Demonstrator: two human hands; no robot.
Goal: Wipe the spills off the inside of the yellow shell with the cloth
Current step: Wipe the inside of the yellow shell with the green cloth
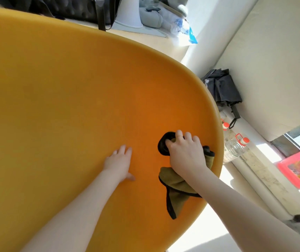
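While my right hand (185,153) works close to the rim, here is how I find things:

Right hand: my fingers are curled down over the cloth (177,190), bunching it and pressing it against the yellow shell (63,106); a ring shows on one finger.

Left hand: my left hand (119,162) lies flat on the shell with fingers straight and slightly spread, holding nothing, at about 9 o'clock from the right hand and near it.

Cloth: olive with a dark edge; one dark bunch pokes out at 11 o'clock from my knuckles, and a loose tail hangs back under my wrist toward 6 o'clock.

Shell: its inside fills most of my view, with the rim curving past just beside the cloth at 3 o'clock.

Key relation: nearly all the unwiped-looking surface lies from 9 to 12 o'clock of my cloth hand, and the shell's long axis seems to run roughly 10 to 4 o'clock; the right hand is the one on the job, the left only steadies.

Spills: I cannot make out any clear marks in this glare.

Next move, as I judge it: sweep inward toward 10 o'clock.
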